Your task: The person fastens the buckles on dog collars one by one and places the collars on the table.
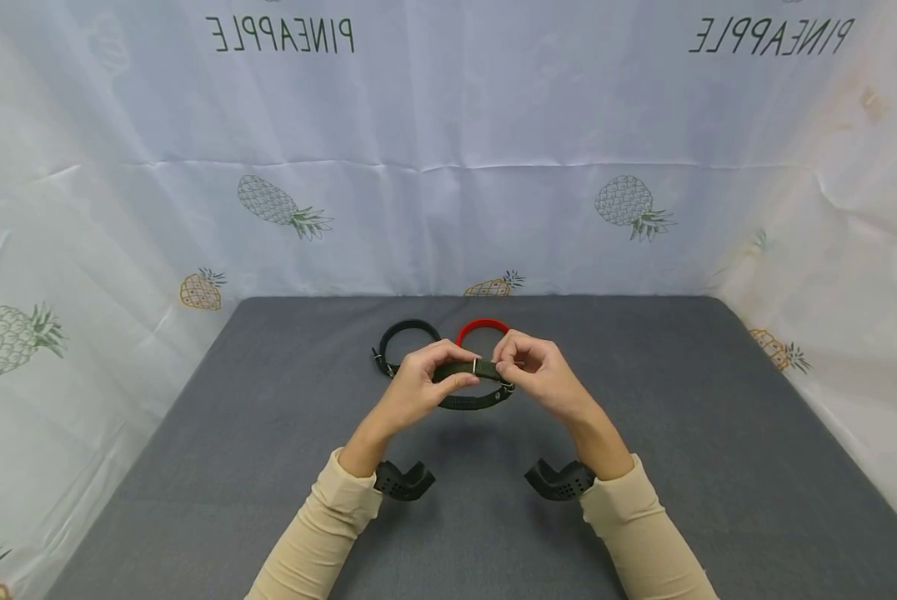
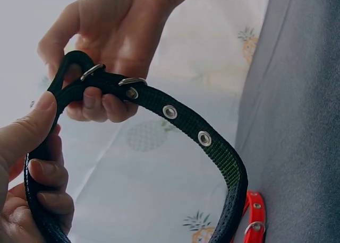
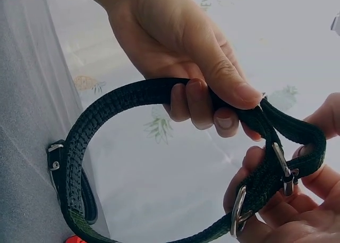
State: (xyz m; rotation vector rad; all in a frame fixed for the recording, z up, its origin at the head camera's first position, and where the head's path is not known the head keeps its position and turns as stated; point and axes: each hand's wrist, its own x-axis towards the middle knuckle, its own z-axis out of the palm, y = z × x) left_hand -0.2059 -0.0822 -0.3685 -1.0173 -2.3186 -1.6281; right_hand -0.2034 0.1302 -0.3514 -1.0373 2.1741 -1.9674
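In the head view, a dark green pet collar [image 1: 474, 402] is held up between both hands at the middle of the table. My left hand [image 1: 426, 371] pinches the strap between thumb and fingers. My right hand [image 1: 542, 375] grips the collar beside its metal buckle [image 3: 281, 161], where the strap bends into a small loop, seen in both wrist views. A metal ring [image 3: 239, 211] sits along the band near the buckle. Metal eyelets [image 2: 169, 112] line part of the strap. The padded part of the collar curves round in a wide ring below the hands.
A black collar [image 1: 411, 323] lies on the grey table [image 1: 268, 433] behind my left hand. Next to it lies a red collar [image 1: 483, 322], partly hidden by my hands. A white pineapple-print curtain [image 1: 448, 233] rises at the table's back edge and along both sides.
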